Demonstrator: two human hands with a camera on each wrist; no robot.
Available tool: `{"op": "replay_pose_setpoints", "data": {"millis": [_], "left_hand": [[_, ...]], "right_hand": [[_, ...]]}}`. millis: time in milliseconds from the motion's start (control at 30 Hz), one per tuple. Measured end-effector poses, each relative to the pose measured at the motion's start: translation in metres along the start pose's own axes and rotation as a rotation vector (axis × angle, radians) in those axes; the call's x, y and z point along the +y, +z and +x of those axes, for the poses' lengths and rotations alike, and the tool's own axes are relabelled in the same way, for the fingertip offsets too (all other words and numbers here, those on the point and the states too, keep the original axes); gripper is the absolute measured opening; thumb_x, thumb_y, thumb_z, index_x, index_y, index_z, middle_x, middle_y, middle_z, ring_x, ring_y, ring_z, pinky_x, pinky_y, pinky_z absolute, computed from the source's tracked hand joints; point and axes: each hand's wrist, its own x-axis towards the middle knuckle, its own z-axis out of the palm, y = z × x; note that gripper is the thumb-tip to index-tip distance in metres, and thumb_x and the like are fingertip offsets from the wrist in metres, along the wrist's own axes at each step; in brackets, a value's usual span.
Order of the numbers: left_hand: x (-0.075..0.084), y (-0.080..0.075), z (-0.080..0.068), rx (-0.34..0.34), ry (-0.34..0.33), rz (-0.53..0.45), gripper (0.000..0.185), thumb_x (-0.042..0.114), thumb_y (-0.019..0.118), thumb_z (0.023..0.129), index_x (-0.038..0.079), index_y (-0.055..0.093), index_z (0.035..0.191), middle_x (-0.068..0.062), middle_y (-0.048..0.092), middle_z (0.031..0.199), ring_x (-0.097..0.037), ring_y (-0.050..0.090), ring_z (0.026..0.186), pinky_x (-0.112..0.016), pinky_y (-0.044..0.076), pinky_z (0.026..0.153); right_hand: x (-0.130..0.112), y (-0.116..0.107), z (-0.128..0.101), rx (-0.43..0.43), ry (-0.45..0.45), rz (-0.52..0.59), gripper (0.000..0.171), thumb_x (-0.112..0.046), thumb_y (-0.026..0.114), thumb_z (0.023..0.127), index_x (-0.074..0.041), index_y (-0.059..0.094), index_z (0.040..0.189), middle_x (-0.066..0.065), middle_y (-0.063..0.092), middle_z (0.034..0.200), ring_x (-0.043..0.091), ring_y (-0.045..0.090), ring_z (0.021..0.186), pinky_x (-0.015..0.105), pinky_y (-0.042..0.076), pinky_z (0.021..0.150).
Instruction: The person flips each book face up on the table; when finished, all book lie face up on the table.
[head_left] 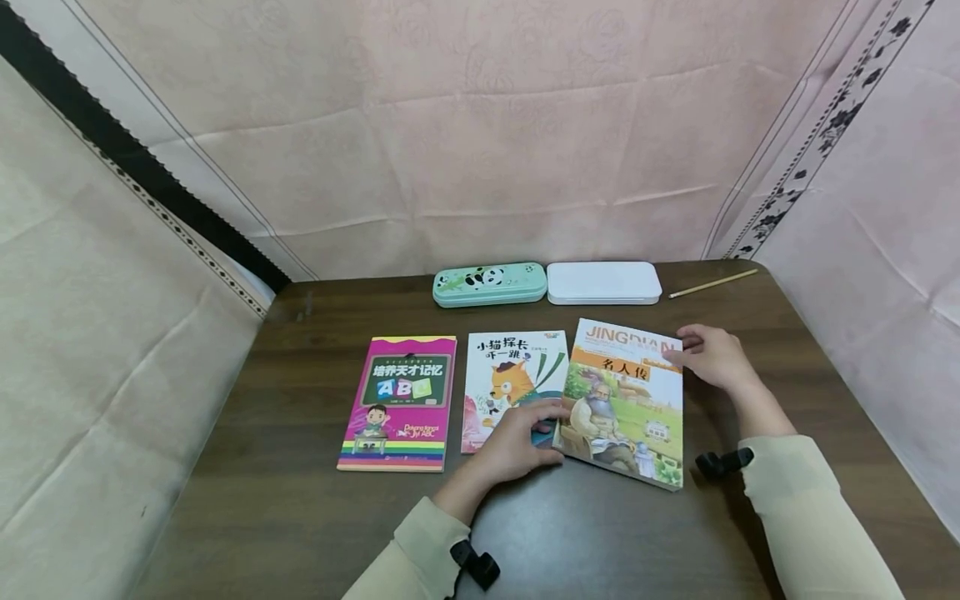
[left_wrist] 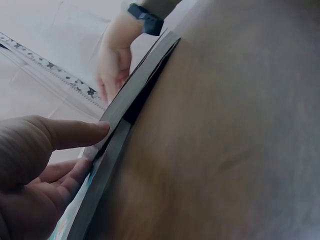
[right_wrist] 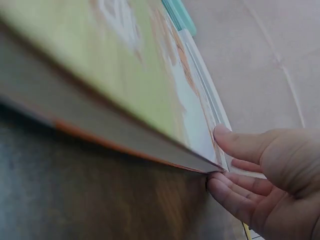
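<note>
A thick paperback book [head_left: 626,408] with a green, orange and white cover lies slightly turned, its left side lapping over the right edge of a cat picture book [head_left: 495,367]. My right hand [head_left: 708,357] pinches its upper right corner; in the right wrist view the thumb [right_wrist: 240,142] is on the cover and the fingers [right_wrist: 235,192] are at the underside. At its left edge, my left hand [head_left: 517,442] grips it over the cat book. The left wrist view has the left thumb [left_wrist: 80,134] against the thick book's page edge, which rises off the wood towards the right hand.
Left of the cat book lies a pink ABC book [head_left: 405,446]. Along the back of the brown table [head_left: 300,517] are a green panda pencil case [head_left: 491,286], a white case [head_left: 603,283] and a thin pencil-like stick [head_left: 712,284]. Pale cloth [head_left: 480,150] hangs behind.
</note>
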Motion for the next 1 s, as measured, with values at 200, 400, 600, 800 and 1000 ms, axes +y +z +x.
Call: {"op": "replay_pose_setpoints", "data": {"millis": [200, 400, 600, 800, 1000], "left_hand": [[0.001, 0.011, 0.008, 0.046, 0.046, 0.086, 0.053, 0.012, 0.091, 0.076, 0.011, 0.070, 0.125, 0.000, 0.062, 0.136, -0.010, 0.061, 0.107, -0.016, 0.051, 0.084], [0.007, 0.022, 0.017, 0.080, 0.035, 0.223, 0.058, 0.027, 0.095, 0.070, 0.015, 0.072, 0.122, 0.001, 0.063, 0.128, -0.011, 0.059, 0.108, -0.023, 0.049, 0.091], [0.014, 0.034, 0.024, 0.080, -0.009, 0.341, 0.068, 0.039, 0.095, 0.068, 0.019, 0.070, 0.128, 0.002, 0.063, 0.123, -0.014, 0.058, 0.110, -0.028, 0.049, 0.093], [0.016, 0.039, 0.027, 0.095, -0.034, 0.411, 0.072, 0.047, 0.094, 0.066, 0.023, 0.069, 0.130, 0.005, 0.064, 0.122, -0.014, 0.058, 0.111, -0.029, 0.048, 0.097], [0.016, 0.042, 0.029, 0.112, -0.019, 0.439, 0.073, 0.050, 0.094, 0.065, 0.022, 0.068, 0.128, 0.007, 0.065, 0.128, -0.015, 0.059, 0.117, -0.030, 0.046, 0.102]], "right_hand": [[-0.001, 0.001, 0.012, -0.035, -0.063, 0.005, 0.071, -0.032, 0.073, 0.095, 0.008, 0.041, 0.145, 0.033, 0.054, 0.133, 0.048, 0.055, 0.120, 0.060, 0.049, 0.095], [0.003, 0.000, 0.020, -0.048, -0.101, 0.000, 0.066, -0.027, 0.070, 0.098, 0.003, 0.042, 0.149, 0.032, 0.054, 0.135, 0.049, 0.054, 0.122, 0.061, 0.049, 0.095], [0.008, -0.003, 0.023, -0.076, -0.145, -0.019, 0.060, -0.024, 0.067, 0.100, 0.001, 0.043, 0.149, 0.032, 0.055, 0.133, 0.049, 0.054, 0.122, 0.063, 0.047, 0.096], [0.010, -0.004, 0.025, -0.079, -0.164, -0.038, 0.059, -0.025, 0.063, 0.102, 0.002, 0.042, 0.149, 0.034, 0.054, 0.133, 0.050, 0.052, 0.122, 0.064, 0.046, 0.097], [0.011, -0.004, 0.027, -0.074, -0.172, -0.051, 0.057, -0.023, 0.063, 0.102, 0.003, 0.042, 0.149, 0.033, 0.054, 0.132, 0.049, 0.053, 0.121, 0.063, 0.047, 0.096]]}}
